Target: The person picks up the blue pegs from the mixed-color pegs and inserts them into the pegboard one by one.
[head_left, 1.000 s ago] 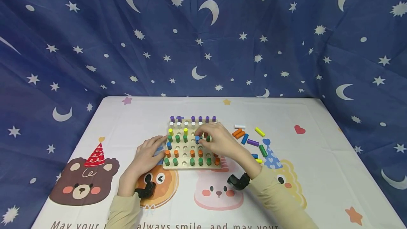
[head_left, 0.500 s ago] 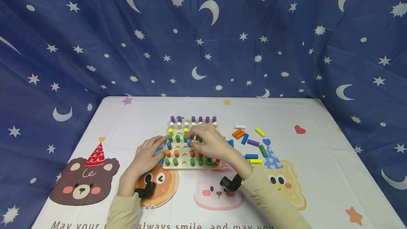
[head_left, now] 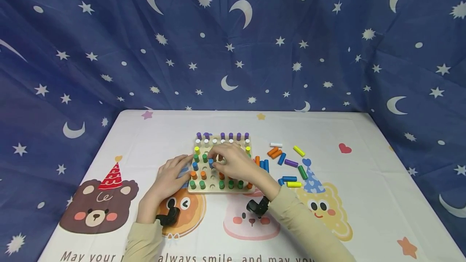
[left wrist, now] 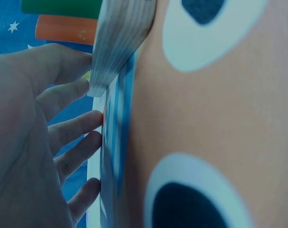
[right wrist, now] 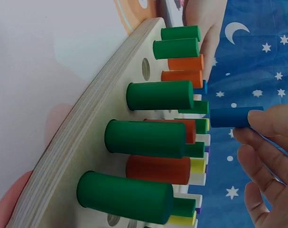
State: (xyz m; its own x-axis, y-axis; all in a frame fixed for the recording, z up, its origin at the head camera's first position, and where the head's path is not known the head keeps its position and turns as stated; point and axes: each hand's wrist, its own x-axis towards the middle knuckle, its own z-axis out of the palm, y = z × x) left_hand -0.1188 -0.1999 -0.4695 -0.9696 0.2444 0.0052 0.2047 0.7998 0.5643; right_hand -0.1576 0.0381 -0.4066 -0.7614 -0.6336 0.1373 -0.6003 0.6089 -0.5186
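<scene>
Blue peg (right wrist: 231,117) above board (head_left: 208,181), inside edges (right wrist: 97,90)

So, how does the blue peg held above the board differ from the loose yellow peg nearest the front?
The blue peg is upright; the yellow peg lies flat. The right grip pinches the blue peg, while the yellow peg rests on the table. Both are plain cylinders.

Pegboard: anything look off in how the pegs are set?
Yes, one orange peg sits at the near right corner of the pegboard, ending a row whose other visible pegs are green pegs. It looks like a color mismatch. No damage visible, though the right hand hides part of the pegboard.
</scene>
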